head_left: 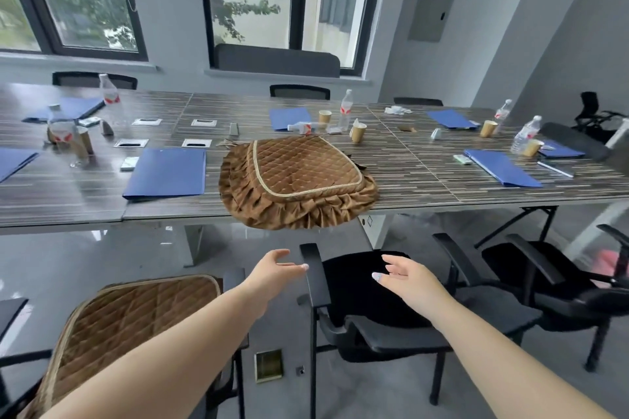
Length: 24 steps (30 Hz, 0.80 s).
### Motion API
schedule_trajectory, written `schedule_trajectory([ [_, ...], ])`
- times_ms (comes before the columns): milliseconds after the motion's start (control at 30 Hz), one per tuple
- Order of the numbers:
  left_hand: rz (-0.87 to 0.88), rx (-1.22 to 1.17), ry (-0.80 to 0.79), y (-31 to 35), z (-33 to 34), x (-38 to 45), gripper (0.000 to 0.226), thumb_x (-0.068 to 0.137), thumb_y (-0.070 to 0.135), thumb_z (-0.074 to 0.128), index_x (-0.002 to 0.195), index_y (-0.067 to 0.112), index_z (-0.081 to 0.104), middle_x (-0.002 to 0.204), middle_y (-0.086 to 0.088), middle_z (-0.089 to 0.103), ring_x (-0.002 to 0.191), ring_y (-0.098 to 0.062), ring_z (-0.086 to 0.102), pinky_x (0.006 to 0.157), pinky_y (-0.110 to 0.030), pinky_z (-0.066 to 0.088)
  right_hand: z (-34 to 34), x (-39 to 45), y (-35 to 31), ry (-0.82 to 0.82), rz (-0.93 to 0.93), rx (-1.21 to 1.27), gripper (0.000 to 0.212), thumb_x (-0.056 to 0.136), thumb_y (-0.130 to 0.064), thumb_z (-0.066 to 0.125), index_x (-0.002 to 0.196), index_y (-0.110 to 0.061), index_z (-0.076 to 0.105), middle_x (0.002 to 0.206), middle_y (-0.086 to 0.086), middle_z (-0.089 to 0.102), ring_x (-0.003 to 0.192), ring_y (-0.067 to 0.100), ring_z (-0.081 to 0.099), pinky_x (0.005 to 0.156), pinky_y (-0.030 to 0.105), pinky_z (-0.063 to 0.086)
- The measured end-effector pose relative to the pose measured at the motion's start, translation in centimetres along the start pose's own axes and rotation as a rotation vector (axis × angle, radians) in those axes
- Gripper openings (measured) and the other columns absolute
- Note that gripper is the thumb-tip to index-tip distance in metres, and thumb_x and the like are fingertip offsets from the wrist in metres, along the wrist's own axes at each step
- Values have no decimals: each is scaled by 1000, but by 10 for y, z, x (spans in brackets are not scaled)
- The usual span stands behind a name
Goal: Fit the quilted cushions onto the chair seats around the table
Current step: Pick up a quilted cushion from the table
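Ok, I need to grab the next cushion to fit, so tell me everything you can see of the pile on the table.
The cushion pile looks like two or more brown quilted cushions stacked flat, satin-like in sheen. The top one has a diamond-stitched panel edged with pale cord and a pleated frill around it. The pile lies on the striped table, its front frill hanging over the near edge, above the bare black chair. Thin ties seem to trail behind. Neither hand touches it.

A stack of brown quilted cushions (299,180) lay on the long striped wooden table's (425,177) near edge, overhanging it, behind a black armchair (374,299); another cushion (136,323) sat on the chair to its left.
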<state>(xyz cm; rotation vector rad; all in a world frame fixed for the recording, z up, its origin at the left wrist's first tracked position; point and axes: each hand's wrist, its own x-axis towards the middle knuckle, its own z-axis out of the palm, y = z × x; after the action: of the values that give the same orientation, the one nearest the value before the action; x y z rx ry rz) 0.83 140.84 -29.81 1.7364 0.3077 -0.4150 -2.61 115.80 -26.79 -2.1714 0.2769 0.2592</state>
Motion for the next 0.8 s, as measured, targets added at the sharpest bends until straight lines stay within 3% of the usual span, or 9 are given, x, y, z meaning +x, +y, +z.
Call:
schedule_trajectory([
  [133, -9, -65, 55, 13, 6, 52, 69, 80, 35, 72, 141, 22, 41, 119, 3, 58, 85, -8, 54, 69, -24, 44, -5, 51, -6, -38, -12, -14, 62, 85, -37, 68, 142, -25, 44, 138, 0, 53, 127, 14, 49, 97, 29, 42],
  [233, -35, -112, 82, 27, 10, 98, 72, 81, 33, 72, 143, 22, 37, 118, 1, 57, 69, -7, 47, 60, -23, 40, -16, 97, -15, -24, 1, 4, 66, 86, -37, 67, 144, -25, 39, 137, -1, 53, 125, 15, 50, 92, 27, 41],
  [500, -66, -195, 179, 76, -2, 204, 82, 79, 28, 75, 148, 17, 31, 127, -1, 53, 77, -6, 51, 62, -24, 42, -57, 227, -30, 1, 35, -12, 68, 86, -40, 66, 145, -24, 37, 136, 1, 55, 122, 20, 52, 95, 32, 40],
  [567, -75, -221, 216, 85, -3, 227, 70, 82, 24, 74, 142, 16, 38, 103, 7, 58, 73, -5, 50, 61, -23, 42, -65, 261, -33, -21, 35, -27, 67, 86, -39, 65, 145, -24, 37, 136, 2, 54, 121, 21, 53, 92, 32, 41],
  [633, -75, -239, 273, 94, -7, 250, 54, 84, 18, 72, 131, 19, 45, 89, 10, 54, 77, -9, 56, 71, -25, 49, -70, 301, -35, -34, 34, -25, 67, 86, -38, 66, 145, -23, 38, 137, 4, 53, 121, 22, 53, 91, 32, 41],
  [733, -95, -253, 359, 101, -11, 287, 74, 78, 21, 77, 141, 13, 39, 121, 1, 58, 103, -18, 60, 98, -35, 48, -74, 365, -38, -60, 36, -34, 65, 87, -34, 67, 144, -19, 39, 139, 8, 51, 126, 24, 50, 94, 30, 37],
  [800, -109, -212, 412, 102, -18, 306, 76, 80, 23, 76, 143, 11, 37, 128, -3, 55, 105, -20, 58, 93, -32, 47, -72, 401, -39, -64, 38, -48, 66, 86, -33, 67, 144, -17, 39, 141, 11, 50, 128, 25, 49, 95, 30, 37],
])
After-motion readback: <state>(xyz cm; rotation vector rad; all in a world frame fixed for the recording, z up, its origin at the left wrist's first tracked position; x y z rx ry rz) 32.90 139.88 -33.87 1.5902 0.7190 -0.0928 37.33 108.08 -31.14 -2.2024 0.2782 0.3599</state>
